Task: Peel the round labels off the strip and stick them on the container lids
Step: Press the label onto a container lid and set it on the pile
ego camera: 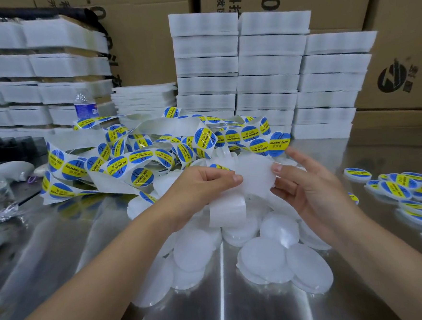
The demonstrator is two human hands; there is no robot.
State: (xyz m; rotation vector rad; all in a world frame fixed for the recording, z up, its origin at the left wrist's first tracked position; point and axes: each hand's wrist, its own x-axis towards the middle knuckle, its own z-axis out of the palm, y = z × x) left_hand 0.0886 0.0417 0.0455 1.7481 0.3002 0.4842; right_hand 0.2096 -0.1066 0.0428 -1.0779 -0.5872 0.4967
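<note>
At a steel table (61, 245) backed by white foam stacks (206, 67) and cartons (397, 47), my left hand (206, 182) pinches the label strip (139, 156) between thumb and curled fingers. A spent length of bare backing (227, 211) curls down below it. My right hand (306, 185) pinches a pale piece, thumb in front and fingers behind. Its rounded edge suggests a bare lid (256, 179), though motion blur keeps me from being sure. One round blue-and-yellow label (279, 141) stands just at the tip of my raised right forefinger, and I cannot tell whether it has come free of the strip. The job looks only a little past its opening stretch. A cluster of labelled lids (394, 188) lies well off to my right near the table's edge. A larger heap of plain lids (261, 253) sits directly beneath my hands, overlapping one another. The strip sprawls in a loose tangle across the middle of the table, most of its visible loops full of labels, so supply does not seem the limit. By my reckoning the bulk of the work remains: seat this label on the lid in hand, set it with the finished ones, and work through the pile.
</note>
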